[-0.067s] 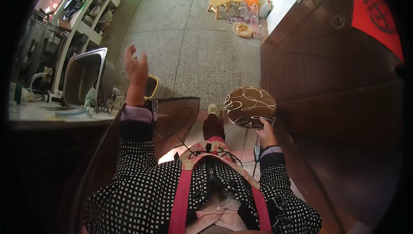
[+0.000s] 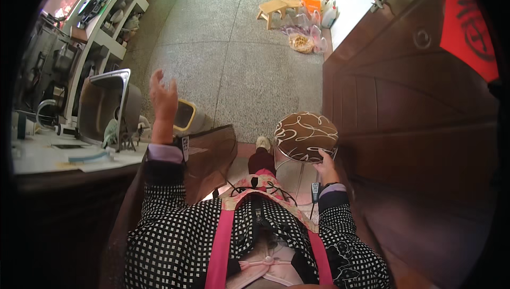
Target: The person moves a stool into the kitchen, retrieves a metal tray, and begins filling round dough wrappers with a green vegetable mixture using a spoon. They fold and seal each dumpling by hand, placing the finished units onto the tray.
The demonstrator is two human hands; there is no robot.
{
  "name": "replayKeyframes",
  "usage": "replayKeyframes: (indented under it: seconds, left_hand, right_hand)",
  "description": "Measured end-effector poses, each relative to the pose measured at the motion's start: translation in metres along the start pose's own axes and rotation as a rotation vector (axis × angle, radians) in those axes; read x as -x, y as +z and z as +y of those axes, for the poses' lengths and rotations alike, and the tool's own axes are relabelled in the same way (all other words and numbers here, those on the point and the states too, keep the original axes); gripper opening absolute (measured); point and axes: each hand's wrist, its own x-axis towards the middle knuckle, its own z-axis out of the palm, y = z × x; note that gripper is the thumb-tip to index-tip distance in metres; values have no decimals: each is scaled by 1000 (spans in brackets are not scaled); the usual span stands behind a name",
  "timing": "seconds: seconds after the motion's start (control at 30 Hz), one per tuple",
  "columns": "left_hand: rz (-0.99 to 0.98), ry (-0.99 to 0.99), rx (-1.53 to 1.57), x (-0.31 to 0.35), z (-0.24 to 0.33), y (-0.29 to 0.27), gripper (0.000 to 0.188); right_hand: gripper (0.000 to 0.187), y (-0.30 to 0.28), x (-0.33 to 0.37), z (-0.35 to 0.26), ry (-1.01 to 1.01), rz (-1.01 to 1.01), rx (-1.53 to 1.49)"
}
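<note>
My right hand [image 2: 327, 169] grips the near edge of a round stool [image 2: 306, 137], its thumb lying on the seat. The seat is brown with white looping lines, and thin metal legs show below it. My left hand [image 2: 163, 98] is raised with its fingers apart and holds nothing. Beside my left forearm hangs a brown see-through mesh curtain [image 2: 210, 151]. One foot in a pale shoe [image 2: 263, 143] stands at the threshold between the mesh and the stool.
On the right is a dark brown door [image 2: 388, 103] with a red paper [image 2: 470, 26]. A metal sink [image 2: 127, 79] and a yellow-rimmed bin [image 2: 192, 116] are at left. Farther off, a wooden stool [image 2: 273, 6] and plastic bags [image 2: 302, 42] sit on the speckled floor [image 2: 239, 71].
My left hand and the mesh curtain sit slightly lower and further left in view. The whole scene has shifted a little; the right hand still holds the stool.
</note>
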Motion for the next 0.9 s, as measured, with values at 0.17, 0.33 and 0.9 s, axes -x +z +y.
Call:
replayKeyframes:
  seconds: [0.17, 0.33, 0.9]
  left_hand:
    - [-110, -198, -74, -50, -89, 38, 44]
    - [-181, -399, -173, -81, -139, 79, 39]
    - [-422, -505, -170, -461, -224, 297, 40]
  right_hand:
    - [37, 104, -80, -36, 98, 74, 99]
    - [39, 193, -157, -99, 126, 83, 269]
    - [37, 632, -339, -287, 90, 20, 191]
